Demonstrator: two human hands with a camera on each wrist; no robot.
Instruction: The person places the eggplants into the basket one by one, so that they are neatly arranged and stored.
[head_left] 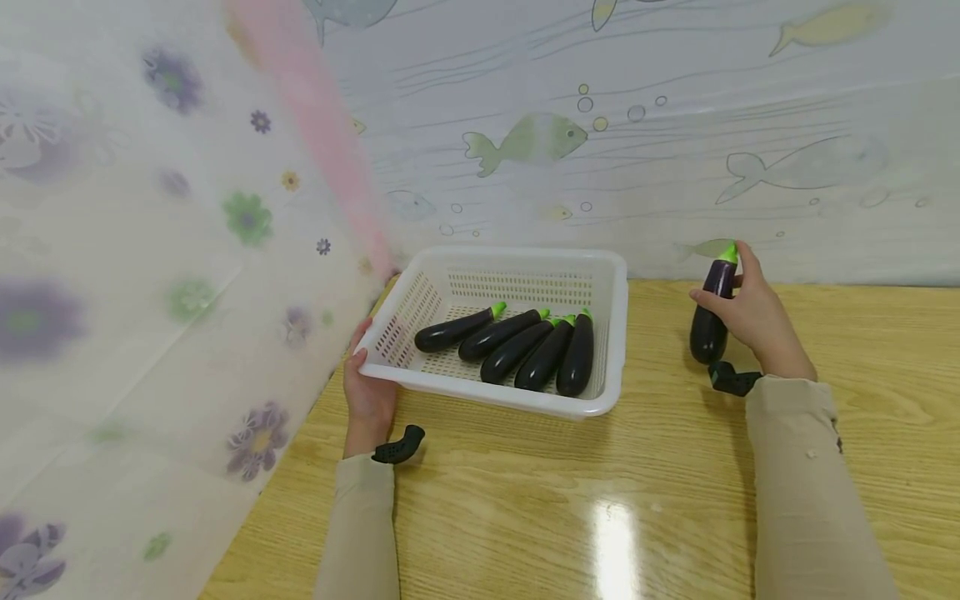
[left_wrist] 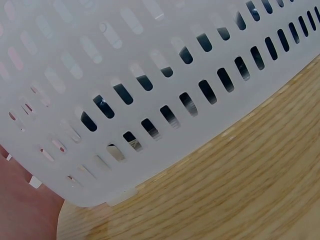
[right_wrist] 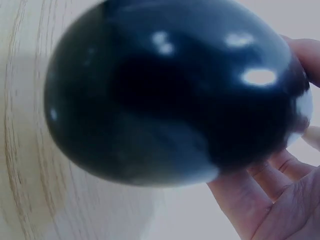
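A white plastic basket [head_left: 617,333] with slotted walls holds several dark eggplants [head_left: 517,352] with bright green stem ends, lying side by side. My left hand [head_left: 369,398] grips the basket's near left corner, thumb at the rim. In the left wrist view the slotted wall [left_wrist: 172,143] fills much of the picture, dark shapes showing through its holes. To the right of the basket, my right hand [head_left: 761,321] holds another eggplant [head_left: 708,331], thumb on one side and fingers on the other, its green end up. The rounded dark end [right_wrist: 165,100] looms large in the right wrist view.
Everything is on a wood-grain table [head_left: 495,483]. Behind it hangs a fish-patterned sheet [head_left: 660,192], and a flowered sheet [head_left: 187,333] slopes along the left, close to the basket and left arm. Black wrist-worn devices [head_left: 401,444] sit at both cuffs.
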